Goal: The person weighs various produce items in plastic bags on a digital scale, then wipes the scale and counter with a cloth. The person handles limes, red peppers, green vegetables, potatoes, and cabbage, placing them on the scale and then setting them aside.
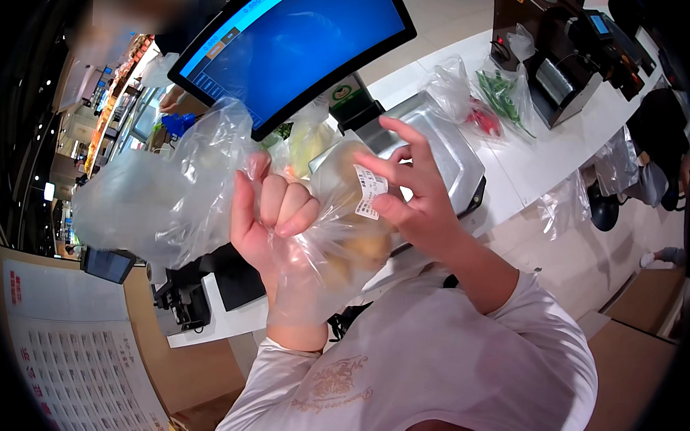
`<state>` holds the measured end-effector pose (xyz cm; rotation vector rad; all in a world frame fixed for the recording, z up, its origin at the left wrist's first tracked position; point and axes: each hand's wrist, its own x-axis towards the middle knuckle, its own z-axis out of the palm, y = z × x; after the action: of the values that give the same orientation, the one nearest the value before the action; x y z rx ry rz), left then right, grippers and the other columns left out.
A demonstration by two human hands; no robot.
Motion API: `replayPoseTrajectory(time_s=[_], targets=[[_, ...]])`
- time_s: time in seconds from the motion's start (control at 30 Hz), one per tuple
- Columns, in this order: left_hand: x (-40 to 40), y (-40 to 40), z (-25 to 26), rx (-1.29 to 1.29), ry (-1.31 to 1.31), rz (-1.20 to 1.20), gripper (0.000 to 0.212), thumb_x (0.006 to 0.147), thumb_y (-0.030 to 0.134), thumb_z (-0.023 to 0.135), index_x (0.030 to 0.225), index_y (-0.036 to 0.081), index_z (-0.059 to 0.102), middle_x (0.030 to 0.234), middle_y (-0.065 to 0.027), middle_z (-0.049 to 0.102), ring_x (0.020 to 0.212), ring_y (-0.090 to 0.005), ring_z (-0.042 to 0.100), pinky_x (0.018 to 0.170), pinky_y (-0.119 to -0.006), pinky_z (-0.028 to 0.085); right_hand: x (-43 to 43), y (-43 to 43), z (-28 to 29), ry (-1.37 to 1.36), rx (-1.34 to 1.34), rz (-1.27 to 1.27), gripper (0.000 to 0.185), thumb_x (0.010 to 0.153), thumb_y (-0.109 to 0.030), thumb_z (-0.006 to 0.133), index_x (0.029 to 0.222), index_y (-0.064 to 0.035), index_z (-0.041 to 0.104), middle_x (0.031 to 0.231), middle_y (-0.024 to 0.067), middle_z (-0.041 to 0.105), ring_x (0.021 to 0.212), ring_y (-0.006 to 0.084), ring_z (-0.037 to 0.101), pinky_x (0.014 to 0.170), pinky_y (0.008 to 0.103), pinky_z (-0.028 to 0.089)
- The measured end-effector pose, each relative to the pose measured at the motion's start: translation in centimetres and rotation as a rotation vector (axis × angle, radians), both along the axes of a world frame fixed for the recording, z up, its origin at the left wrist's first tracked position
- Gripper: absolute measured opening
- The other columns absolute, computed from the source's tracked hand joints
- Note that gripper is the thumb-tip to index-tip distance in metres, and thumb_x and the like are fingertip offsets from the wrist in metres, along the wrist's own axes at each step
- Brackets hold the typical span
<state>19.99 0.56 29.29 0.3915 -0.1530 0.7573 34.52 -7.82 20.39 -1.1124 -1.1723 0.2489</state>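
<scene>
My left hand (279, 207) is closed in a fist around the gathered neck of a clear plastic bag (344, 227). Yellow-brown rounded produce, perhaps potatoes (372, 245), shows through the film. Loose clear plastic (167, 190) billows out to the left of the fist; whether it is all one bag I cannot tell. With thumb and index finger my right hand (413, 184) holds a white printed label (371, 192) by its edges, against or just above the bag. Behind both hands is the stainless steel weighing plate (452, 145) of a scale.
A large scale screen (312, 41) rises ahead. Bagged green vegetables (497, 95) and a bag with red produce (485, 117) lie on the white counter (508, 170). Pale leafy produce (311, 139) sits behind the bag. Another person (663, 137) is at far right; a printed sheet (78, 365) hangs lower left.
</scene>
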Motion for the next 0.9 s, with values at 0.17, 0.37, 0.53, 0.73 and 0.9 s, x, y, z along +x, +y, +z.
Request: replayPoseTrajectory(time_s=[0.17, 0.37, 0.53, 0.73, 0.9], targets=[[-1.1, 1.4, -0.5, 0.12, -0.027, 0.1, 0.026, 0.102, 0.025, 0.04, 0.108, 0.003, 0.051, 0.054, 0.0041, 0.03, 0.05, -0.0084, 0.03, 0.053, -0.023, 0.037, -2.7, 2.6, -3.6, 1.044, 0.004, 0.457, 0.067, 0.094, -0.058, 0.046, 0.144, -0.014, 0.039, 0.149, 0.0172, 0.028, 0.131, 0.03, 0.036, 0.103, 0.0362, 0.038], [-2.4, 1.6, 1.0, 0.333, 0.618, 0.432, 0.019, 0.094, 0.019, 0.057, 0.101, 0.001, 0.056, 0.059, 0.0038, 0.035, 0.056, -0.0101, 0.038, 0.069, -0.029, 0.044, -3.8, 3.2, -5.0, 1.304, -0.16, 0.773, 0.069, 0.097, -0.058, 0.035, 0.144, -0.0072, 0.031, 0.142, 0.0098, 0.04, 0.127, 0.0237, 0.045, 0.106, 0.0379, 0.038], [-6.6, 4.6, 2.0, 0.569, 0.917, 0.779, 0.007, 0.091, 0.01, 0.059, 0.09, 0.003, 0.057, 0.073, -0.0029, 0.049, 0.071, -0.0174, 0.052, 0.077, -0.035, 0.047, -6.8, 0.5, -5.0, 0.334, 0.11, 0.473, 0.071, 0.088, -0.059, 0.052, 0.134, -0.0053, 0.041, 0.133, 0.014, 0.044, 0.124, 0.0286, 0.046, 0.1, 0.0432, 0.039], [-16.0, 3.5, 1.5, 1.488, 1.405, 1.351, 0.025, 0.077, 0.004, 0.066, 0.103, 0.004, 0.066, 0.104, -0.0131, 0.066, 0.096, -0.0253, 0.063, 0.085, -0.035, 0.048, -6.8, 0.5, -1.4, -0.49, 0.502, 0.401, 0.071, 0.075, -0.061, 0.068, 0.119, -0.0058, 0.058, 0.108, 0.0131, 0.06, 0.091, 0.0257, 0.061, 0.078, 0.0389, 0.046], [-21.2, 0.7, 2.4, 1.044, 1.556, 1.032, 0.018, 0.074, 0.002, 0.064, 0.092, -0.002, 0.066, 0.086, -0.0143, 0.068, 0.078, -0.0288, 0.065, 0.07, -0.036, 0.051, -14.3, 10.8, 4.8, -0.675, 0.079, 0.597, 0.067, 0.071, -0.045, 0.079, 0.117, -0.0013, 0.058, 0.107, 0.0159, 0.06, 0.107, 0.0347, 0.052, 0.095, 0.0418, 0.039]])
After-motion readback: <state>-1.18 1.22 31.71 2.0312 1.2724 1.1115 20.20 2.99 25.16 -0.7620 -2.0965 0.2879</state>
